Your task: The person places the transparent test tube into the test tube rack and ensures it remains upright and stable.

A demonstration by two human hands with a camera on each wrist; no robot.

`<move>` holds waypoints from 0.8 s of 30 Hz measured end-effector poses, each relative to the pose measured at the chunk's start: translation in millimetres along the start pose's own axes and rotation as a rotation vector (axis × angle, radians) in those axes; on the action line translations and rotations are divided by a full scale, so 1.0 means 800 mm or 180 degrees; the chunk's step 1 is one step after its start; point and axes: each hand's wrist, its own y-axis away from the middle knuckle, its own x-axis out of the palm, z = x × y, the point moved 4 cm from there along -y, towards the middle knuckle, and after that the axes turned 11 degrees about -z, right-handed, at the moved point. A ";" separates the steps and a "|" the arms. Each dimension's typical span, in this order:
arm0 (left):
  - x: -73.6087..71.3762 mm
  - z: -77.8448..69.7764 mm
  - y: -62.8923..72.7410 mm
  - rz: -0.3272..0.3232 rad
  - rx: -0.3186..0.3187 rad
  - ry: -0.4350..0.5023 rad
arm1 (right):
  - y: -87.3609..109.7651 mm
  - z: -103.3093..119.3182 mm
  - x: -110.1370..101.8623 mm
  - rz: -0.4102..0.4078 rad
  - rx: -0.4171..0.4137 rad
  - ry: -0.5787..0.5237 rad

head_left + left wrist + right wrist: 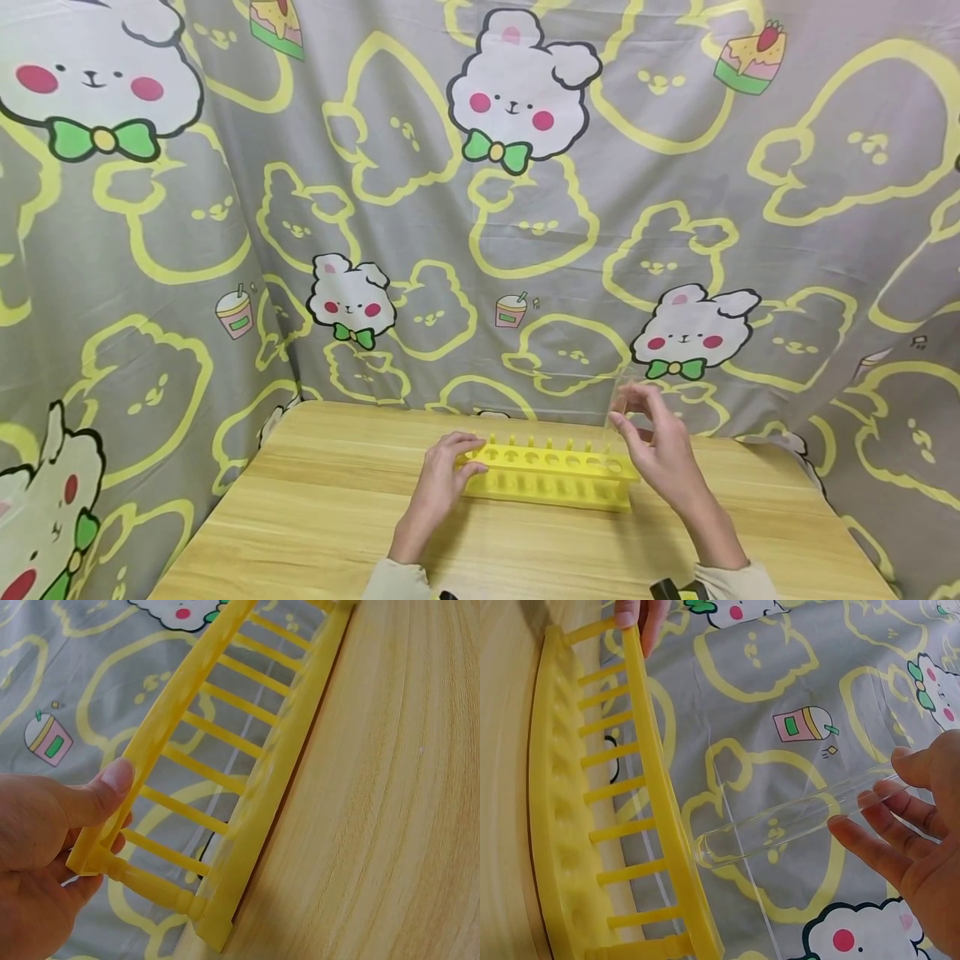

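A yellow test tube rack (551,477) stands on the wooden table, its top bar lined with round holes and a row of pegs along the back. My left hand (444,475) grips the rack's left end, thumb on the near side of the top bar in the left wrist view. In my right hand (662,446) a clear glass test tube (780,825) is pinched between thumb and fingers near its upper end. The tube's rounded bottom is right at the rack's top bar (667,802), over the right-end holes.
The wooden table (300,500) reaches back to a grey curtain (420,233) printed with rabbits and yellow outlines, which hangs behind and along both sides. Dark devices (678,590) show at the wrists by the bottom edge.
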 end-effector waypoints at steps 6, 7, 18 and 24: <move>0.000 0.001 0.000 0.0009 -0.0012 -0.0022 | 0.002 -0.004 0.003 0.0018 -0.0017 -0.0041; 0.000 0.001 0.000 0.0008 -0.0011 -0.0026 | 0.002 -0.004 0.003 0.0017 -0.0013 -0.0040; 0.000 -0.001 0.001 -0.0041 0.0024 -0.0039 | 0.002 -0.001 0.007 -0.0029 0.0028 -0.0031; 0.000 -0.003 0.001 -0.0076 0.0054 -0.0036 | 0.000 0.012 0.008 -0.0070 -0.0002 -0.0031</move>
